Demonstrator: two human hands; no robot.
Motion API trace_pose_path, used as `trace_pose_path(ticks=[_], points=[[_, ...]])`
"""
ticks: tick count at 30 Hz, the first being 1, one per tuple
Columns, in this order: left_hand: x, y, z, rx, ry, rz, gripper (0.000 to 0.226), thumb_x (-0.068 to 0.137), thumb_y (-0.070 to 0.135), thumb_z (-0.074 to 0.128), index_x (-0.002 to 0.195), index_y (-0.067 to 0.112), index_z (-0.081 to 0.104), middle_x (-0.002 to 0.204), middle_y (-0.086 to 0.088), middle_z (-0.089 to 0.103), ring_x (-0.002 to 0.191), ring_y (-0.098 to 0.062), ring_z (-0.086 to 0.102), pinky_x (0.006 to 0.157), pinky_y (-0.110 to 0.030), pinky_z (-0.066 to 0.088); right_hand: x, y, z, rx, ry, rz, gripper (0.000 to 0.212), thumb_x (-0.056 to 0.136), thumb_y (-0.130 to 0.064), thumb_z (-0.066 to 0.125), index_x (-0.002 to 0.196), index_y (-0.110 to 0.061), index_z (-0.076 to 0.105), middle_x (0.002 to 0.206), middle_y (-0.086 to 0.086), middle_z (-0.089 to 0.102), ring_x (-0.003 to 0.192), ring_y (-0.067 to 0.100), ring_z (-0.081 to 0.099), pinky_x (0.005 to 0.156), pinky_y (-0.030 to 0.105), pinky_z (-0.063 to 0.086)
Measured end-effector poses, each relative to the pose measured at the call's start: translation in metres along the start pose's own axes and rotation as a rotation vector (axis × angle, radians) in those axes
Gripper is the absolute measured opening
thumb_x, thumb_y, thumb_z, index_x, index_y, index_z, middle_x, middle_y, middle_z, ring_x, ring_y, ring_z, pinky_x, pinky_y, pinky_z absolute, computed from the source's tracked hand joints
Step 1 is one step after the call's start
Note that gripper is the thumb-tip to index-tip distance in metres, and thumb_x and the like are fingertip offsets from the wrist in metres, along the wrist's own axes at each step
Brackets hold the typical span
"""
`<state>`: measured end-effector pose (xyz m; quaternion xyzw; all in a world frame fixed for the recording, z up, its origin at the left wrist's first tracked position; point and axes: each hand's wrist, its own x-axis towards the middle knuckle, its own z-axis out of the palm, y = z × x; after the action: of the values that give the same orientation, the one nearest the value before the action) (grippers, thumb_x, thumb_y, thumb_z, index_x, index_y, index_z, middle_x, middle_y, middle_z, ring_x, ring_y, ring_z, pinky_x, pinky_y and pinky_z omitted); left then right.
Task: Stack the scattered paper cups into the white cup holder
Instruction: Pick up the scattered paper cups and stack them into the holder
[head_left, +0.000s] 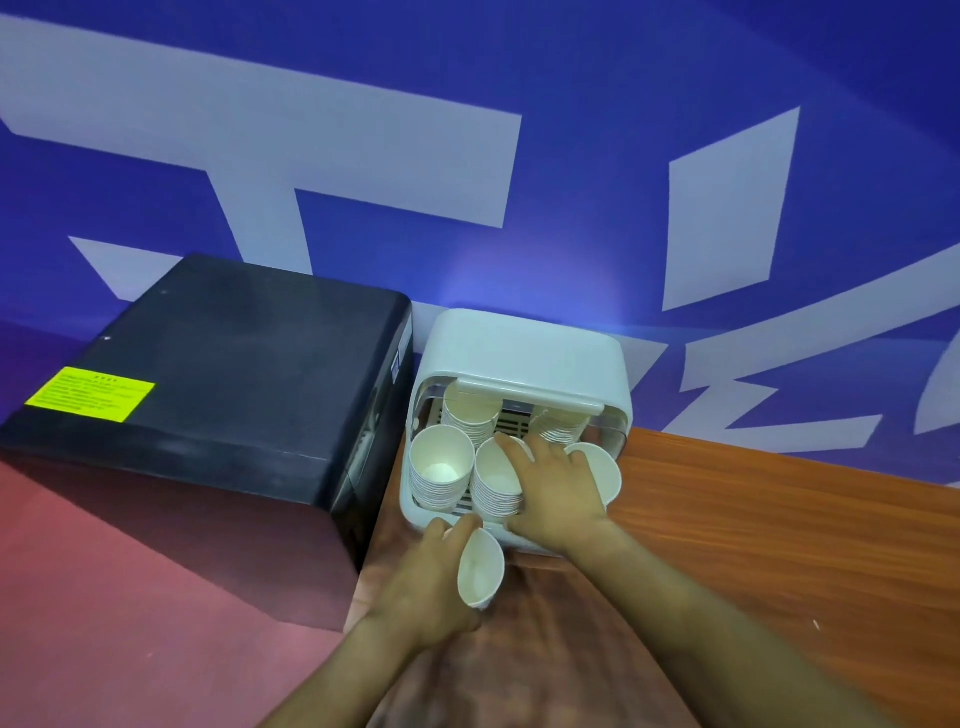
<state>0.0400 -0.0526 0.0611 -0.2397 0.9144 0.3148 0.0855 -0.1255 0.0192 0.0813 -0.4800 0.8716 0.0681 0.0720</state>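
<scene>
Yellow label (90, 394) unreadable on black box (218, 374), left hand (423, 582) holding paper cup (480, 569)

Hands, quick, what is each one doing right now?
Left hand: holding a paper cup.
Right hand: gripping the front stack of cups.

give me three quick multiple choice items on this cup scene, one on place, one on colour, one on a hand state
1. What stands left of the white cup holder?
A. a black box
B. a red bucket
C. a glass jar

2. What colour is the label on the black box?
A. pink
B. yellow-green
C. white

3. What is the left hand doing?
A. lying flat on the table
B. pressing the wall
C. holding a paper cup

Answers: 1 A, the box sits beside the holder's left wall. 2 B, the label is bright yellow-green. 3 C, its fingers curl round a single paper cup.
</scene>
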Motion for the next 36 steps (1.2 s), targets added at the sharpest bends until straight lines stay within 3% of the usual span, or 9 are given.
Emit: trace_pose_path(ticks=[3, 7, 13, 17, 20, 24, 29, 32, 36], points=[[0.002, -0.004, -0.003, -0.067, 0.009, 0.026, 0.080, 0.069, 0.040, 0.074, 0.136, 0.032, 0.030, 0.123, 0.007, 0.042, 0.109, -0.014, 0.051, 0.069, -0.018, 0.034, 0.003, 0.000, 0.007, -0.006, 0.073, 0.004, 0.089, 0.075, -0.045, 0.064, 0.149, -0.031, 0.015, 0.139, 0.004, 0.039, 0.119, 0.029, 0.047, 0.094, 0.042, 0.029], [0.003, -0.007, -0.017, -0.193, 0.015, 0.074, 0.076, 0.057, 0.042, 0.072, 0.124, 0.035, 0.037, 0.118, 0.011, 0.044, 0.104, -0.014, 0.050, 0.086, -0.025, 0.046, 0.007, -0.001, 0.014, 0.016, 0.106, 0.048, 0.086, 0.075, -0.053, 0.059, 0.147, -0.033, 0.017, 0.136, 0.002, 0.040, 0.116, 0.028, 0.048, 0.094, 0.044, 0.026], [0.002, 0.009, -0.055, -0.220, 0.172, 0.129, 0.068, 0.053, 0.058, 0.060, 0.114, 0.035, 0.041, 0.103, 0.011, 0.048, 0.093, -0.010, 0.050, 0.078, -0.025, 0.047, 0.016, 0.000, 0.020, -0.031, 0.183, 0.173, 0.089, 0.060, -0.061, 0.073, 0.137, -0.028, 0.043, 0.117, 0.004, 0.058, 0.093, 0.026, 0.063, 0.081, 0.045, 0.041], [0.011, 0.017, -0.069, -0.206, 0.241, 0.150, 0.076, 0.063, 0.037, 0.076, 0.128, 0.031, 0.038, 0.116, 0.008, 0.046, 0.105, -0.011, 0.046, 0.086, -0.024, 0.043, 0.019, 0.002, 0.016, 0.006, 0.154, 0.193, 0.080, 0.083, -0.055, 0.056, 0.148, -0.023, 0.021, 0.139, 0.006, 0.042, 0.119, 0.028, 0.049, 0.094, 0.044, 0.035], [0.024, 0.021, -0.069, -0.187, 0.258, 0.114, 0.082, 0.062, 0.038, 0.077, 0.132, 0.034, 0.035, 0.124, 0.008, 0.044, 0.114, -0.014, 0.046, 0.094, -0.030, 0.045, 0.015, 0.007, 0.011, 0.038, 0.147, 0.182, 0.078, 0.083, -0.047, 0.059, 0.147, -0.019, 0.025, 0.141, 0.005, 0.040, 0.122, 0.027, 0.048, 0.093, 0.042, 0.037], [0.039, 0.032, -0.063, -0.167, 0.229, 0.062, 0.083, 0.062, 0.034, 0.078, 0.131, 0.037, 0.032, 0.122, 0.008, 0.043, 0.108, -0.015, 0.048, 0.084, -0.026, 0.045, -0.001, 0.025, 0.010, 0.029, 0.249, 0.075, 0.068, 0.058, -0.032, 0.078, 0.121, -0.012, 0.061, 0.122, 0.007, 0.061, 0.099, 0.028, 0.063, 0.075, 0.039, 0.052], [0.052, 0.045, -0.055, -0.120, 0.161, 0.069, 0.083, 0.064, 0.026, 0.078, 0.133, 0.031, 0.031, 0.125, 0.001, 0.043, 0.105, -0.020, 0.049, 0.079, -0.026, 0.043, -0.032, 0.044, -0.001, 0.056, 0.421, 0.040, 0.038, 0.057, -0.030, 0.078, 0.093, -0.023, 0.070, 0.112, 0.000, 0.066, 0.093, 0.024, 0.066, 0.067, 0.032, 0.051], [0.058, 0.052, -0.052, -0.063, 0.146, 0.061, 0.084, 0.068, 0.026, 0.076, 0.137, 0.031, 0.029, 0.132, 0.000, 0.038, 0.112, -0.025, 0.051, 0.087, -0.034, 0.048, -0.046, 0.057, -0.004, 0.163, 0.411, 0.113, 0.033, 0.066, -0.033, 0.064, 0.097, -0.022, 0.069, 0.114, 0.000, 0.064, 0.091, 0.026, 0.064, 0.068, 0.036, 0.051], [0.066, 0.053, -0.041, 0.034, 0.140, 0.048, 0.088, 0.072, 0.027, 0.076, 0.143, 0.031, 0.026, 0.137, -0.003, 0.028, 0.119, -0.028, 0.043, 0.092, -0.040, 0.049, -0.055, 0.066, -0.004, 0.313, 0.386, 0.228, 0.043, 0.076, -0.033, 0.063, 0.118, -0.021, 0.062, 0.127, 0.000, 0.055, 0.107, 0.025, 0.056, 0.085, 0.039, 0.045]])
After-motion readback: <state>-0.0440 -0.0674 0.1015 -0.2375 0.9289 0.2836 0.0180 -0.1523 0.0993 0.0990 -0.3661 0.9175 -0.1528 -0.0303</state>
